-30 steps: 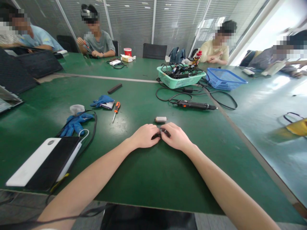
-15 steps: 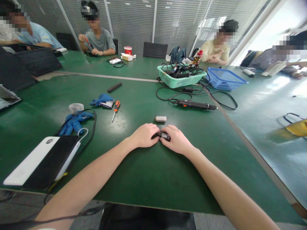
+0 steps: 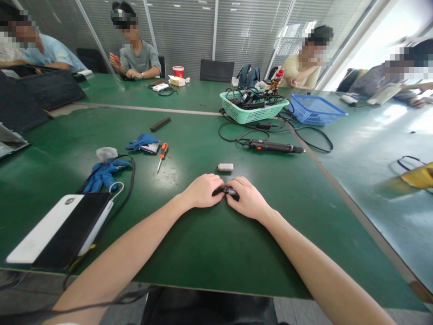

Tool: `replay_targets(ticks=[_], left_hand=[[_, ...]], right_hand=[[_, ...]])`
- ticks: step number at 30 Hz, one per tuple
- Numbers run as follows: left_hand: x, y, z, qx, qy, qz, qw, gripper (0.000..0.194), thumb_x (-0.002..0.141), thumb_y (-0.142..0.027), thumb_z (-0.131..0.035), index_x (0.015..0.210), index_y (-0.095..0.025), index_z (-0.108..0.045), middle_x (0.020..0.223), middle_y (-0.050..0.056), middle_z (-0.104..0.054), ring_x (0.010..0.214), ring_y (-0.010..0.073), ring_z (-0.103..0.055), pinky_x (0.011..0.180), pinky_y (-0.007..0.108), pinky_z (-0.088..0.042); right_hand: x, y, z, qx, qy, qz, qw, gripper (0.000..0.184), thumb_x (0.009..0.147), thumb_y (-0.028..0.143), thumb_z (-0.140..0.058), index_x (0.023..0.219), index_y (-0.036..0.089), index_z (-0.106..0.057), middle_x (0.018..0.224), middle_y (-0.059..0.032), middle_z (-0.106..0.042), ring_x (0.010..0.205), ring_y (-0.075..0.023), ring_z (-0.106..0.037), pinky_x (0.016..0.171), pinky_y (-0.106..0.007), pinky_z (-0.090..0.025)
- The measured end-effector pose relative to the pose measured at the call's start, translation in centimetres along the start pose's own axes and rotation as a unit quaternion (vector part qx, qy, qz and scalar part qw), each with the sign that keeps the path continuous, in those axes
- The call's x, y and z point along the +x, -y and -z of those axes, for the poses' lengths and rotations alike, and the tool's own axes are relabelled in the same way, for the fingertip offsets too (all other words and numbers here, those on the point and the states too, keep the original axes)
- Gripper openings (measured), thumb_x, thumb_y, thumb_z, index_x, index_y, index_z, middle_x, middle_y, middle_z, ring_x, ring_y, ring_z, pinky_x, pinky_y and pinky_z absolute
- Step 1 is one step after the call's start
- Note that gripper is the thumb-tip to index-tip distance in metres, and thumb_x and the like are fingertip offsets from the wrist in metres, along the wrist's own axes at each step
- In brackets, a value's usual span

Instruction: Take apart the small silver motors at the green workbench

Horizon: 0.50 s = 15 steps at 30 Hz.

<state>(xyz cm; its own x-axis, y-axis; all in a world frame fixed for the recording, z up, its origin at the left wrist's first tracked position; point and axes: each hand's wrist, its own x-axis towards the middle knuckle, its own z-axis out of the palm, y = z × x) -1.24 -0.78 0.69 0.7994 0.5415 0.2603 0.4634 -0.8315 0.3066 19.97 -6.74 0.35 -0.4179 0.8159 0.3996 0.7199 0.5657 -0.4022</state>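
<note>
My left hand [image 3: 206, 191] and my right hand [image 3: 247, 197] meet over the green table [image 3: 216, 253], fingers closed around a small dark object. Its black part [image 3: 218, 190] lies under my left fingers, and its grey, cylinder-like part [image 3: 232, 191] shows at my right fingertips. My fingers cover much of it, so its kind is unclear. Just beyond my hands lies a small silvery cylinder [image 3: 225, 167] with a thin pin at its right end, touched by neither hand.
An orange-handled screwdriver [image 3: 163, 153], blue gloves [image 3: 106, 174] and a white-and-black slab [image 3: 57, 230] with a cable lie left. A corded electric screwdriver [image 3: 274, 147], a green basket of tools [image 3: 250, 112] and a blue basket [image 3: 314, 113] stand right. Several people sit around the table.
Both hands keep their grip at nearly the same spot. The grey part at my right fingers looks slightly turned and more covered. The whole view has shifted a little.
</note>
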Motion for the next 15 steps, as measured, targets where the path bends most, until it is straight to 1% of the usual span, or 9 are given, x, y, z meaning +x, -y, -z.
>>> replay_targets(ticks=[8, 15], left_hand=[[0.01, -0.07, 0.19, -0.006, 0.001, -0.002, 1.0, 0.015, 0.091, -0.031, -0.059, 0.097, -0.018, -0.065, 0.094, 0.006, -0.067, 0.091, 0.0212, -0.062, 0.085, 0.035, -0.049], [0.13, -0.33, 0.5, -0.004, 0.008, 0.001, 1.0, 0.014, 0.089, -0.031, -0.06, 0.094, -0.018, -0.064, 0.093, 0.006, -0.066, 0.09, 0.0216, -0.062, 0.085, 0.035, -0.049]], right_hand=[[-0.16, 0.15, 0.03, 0.002, 0.0, -0.003, 1.0, 0.022, 0.087, 0.018, -0.06, 0.109, 0.023, -0.061, 0.104, -0.0077, -0.065, 0.099, -0.0261, -0.06, 0.09, -0.042, -0.051], [-0.09, 0.21, -0.18, -0.003, -0.003, 0.014, 1.0, 0.02, 0.088, 0.017, -0.058, 0.106, 0.024, -0.062, 0.103, -0.0077, -0.067, 0.098, -0.0267, -0.061, 0.09, -0.044, -0.052]])
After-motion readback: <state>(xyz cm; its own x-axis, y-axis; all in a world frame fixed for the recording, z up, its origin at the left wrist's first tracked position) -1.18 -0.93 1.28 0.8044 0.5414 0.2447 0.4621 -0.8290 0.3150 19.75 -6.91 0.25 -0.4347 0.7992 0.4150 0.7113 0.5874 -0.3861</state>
